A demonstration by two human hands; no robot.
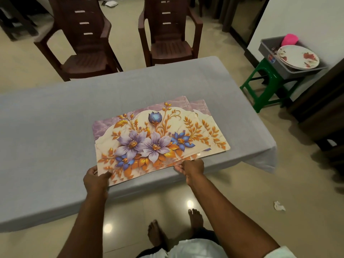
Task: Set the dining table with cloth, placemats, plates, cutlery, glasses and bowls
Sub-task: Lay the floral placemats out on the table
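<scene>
A grey cloth [55, 118] covers the dining table. On it, near the front edge, lies a small fanned stack of floral placemats [154, 138] with purple and blue flowers and orange leaves. My left hand [95, 178] grips the stack's near left corner, thumb on top. My right hand [189, 167] pinches the near edge of the mats further right. The lower mats stick out to the right under the top one. Floral plates [299, 56] lie in a grey tub [268, 49] at the right.
Two dark brown plastic chairs [85, 40] [169, 30] stand beyond the table's far side. The grey tub, also holding a pink cup [289, 39], rests on a green stool [264, 86] right of the table. A crumpled paper scrap [279, 205] lies on the tiled floor.
</scene>
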